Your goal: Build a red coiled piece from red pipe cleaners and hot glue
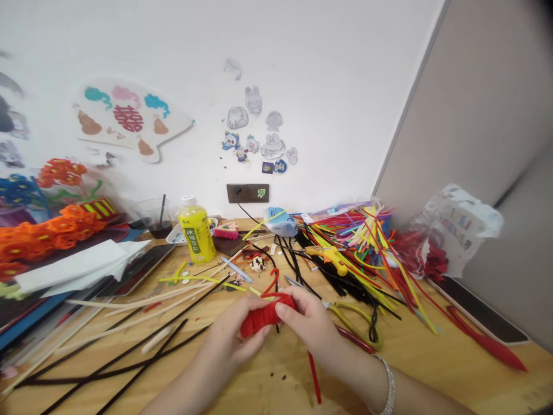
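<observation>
Red pipe-cleaner bundle (264, 315) is held above the desk (432, 369), gripped closed from either end by the left hand (228, 340) and right hand (306, 323). Apply even finger pressure to keep the wraps tight. Pliers (354, 323) lie just right.

Right of the pliers (352, 323) there's room on the surface (432, 374), but the pipe cleaner heap (358, 253) blocks behind them.

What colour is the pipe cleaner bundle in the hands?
Red: the pipe cleaner bundle shows best in the head view.
</observation>
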Action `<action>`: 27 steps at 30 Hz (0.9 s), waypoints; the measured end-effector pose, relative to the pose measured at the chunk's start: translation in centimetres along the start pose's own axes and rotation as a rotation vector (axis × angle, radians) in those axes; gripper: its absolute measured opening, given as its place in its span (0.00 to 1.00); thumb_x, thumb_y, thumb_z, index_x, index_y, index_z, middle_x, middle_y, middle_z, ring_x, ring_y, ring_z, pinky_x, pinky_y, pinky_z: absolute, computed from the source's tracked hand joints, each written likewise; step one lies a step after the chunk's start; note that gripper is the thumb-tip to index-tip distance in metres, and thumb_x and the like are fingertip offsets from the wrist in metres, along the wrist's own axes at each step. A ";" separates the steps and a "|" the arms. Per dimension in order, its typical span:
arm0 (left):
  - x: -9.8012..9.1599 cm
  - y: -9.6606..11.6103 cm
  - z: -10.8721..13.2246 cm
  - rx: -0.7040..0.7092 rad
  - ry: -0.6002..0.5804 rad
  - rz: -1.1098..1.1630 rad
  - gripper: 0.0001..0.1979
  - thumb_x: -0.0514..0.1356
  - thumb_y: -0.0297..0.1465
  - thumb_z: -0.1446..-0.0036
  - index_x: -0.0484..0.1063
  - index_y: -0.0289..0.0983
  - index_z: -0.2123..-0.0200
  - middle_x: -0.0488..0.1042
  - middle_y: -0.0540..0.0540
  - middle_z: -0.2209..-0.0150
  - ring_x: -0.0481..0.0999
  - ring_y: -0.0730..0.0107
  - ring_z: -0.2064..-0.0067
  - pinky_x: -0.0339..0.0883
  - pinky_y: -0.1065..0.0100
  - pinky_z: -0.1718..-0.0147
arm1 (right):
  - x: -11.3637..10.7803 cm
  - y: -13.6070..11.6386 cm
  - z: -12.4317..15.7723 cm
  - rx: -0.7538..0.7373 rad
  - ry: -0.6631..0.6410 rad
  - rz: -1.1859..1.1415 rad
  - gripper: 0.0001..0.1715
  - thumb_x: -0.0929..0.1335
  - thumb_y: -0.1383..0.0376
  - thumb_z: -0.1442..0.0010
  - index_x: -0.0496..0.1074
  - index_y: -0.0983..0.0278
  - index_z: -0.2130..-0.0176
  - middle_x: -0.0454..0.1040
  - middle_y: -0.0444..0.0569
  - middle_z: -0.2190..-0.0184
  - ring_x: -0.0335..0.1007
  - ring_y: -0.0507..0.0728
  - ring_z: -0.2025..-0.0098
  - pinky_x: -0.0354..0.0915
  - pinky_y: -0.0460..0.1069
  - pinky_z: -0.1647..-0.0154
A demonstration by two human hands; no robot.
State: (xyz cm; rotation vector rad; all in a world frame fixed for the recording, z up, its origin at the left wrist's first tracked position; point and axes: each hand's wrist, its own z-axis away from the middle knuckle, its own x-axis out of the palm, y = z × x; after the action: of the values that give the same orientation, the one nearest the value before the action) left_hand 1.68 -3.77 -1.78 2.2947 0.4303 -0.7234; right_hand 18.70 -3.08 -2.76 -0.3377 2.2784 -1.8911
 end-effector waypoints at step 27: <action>0.4 -0.2 -0.1 0.037 -0.023 0.019 0.08 0.58 0.26 0.49 0.72 0.41 0.64 0.80 0.44 0.67 0.78 0.65 0.67 0.70 0.69 0.66 | 0.4 -0.3 0.0 -0.006 0.006 0.037 0.10 0.66 0.60 0.46 0.67 0.65 0.70 0.67 0.43 0.74 0.62 0.52 0.70 0.61 0.46 0.67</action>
State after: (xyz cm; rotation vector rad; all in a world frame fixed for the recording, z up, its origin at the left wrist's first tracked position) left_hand 1.95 -3.51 -2.02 2.3195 0.3868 -0.7536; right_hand 18.35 -3.27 -2.50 -0.2888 2.2783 -1.8713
